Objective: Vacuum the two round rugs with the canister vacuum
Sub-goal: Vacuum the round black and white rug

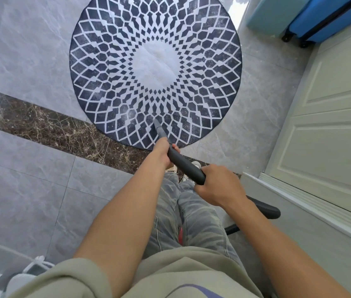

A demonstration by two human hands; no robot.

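Note:
A round rug [155, 69] with a dark blue and white diamond pattern and a white middle lies on the grey tile floor ahead of me. The dark grey vacuum wand [183, 163] slants from my lap down to the rug, its narrow tip [156, 122] touching the rug's near part. My left hand [163, 153] grips the wand low, close to the rug's edge. My right hand [219, 183] grips the wand's upper handle. Behind the right hand the handle bends into a black ribbed hose [232, 230]. Only one rug is in view, and the canister is out of sight.
A dark brown marble strip [47, 127] crosses the floor under the rug's near edge. A white panelled door [331, 117] and its frame stand close on the right. A blue suitcase [325, 20] stands at the far right. White objects sit at the lower left.

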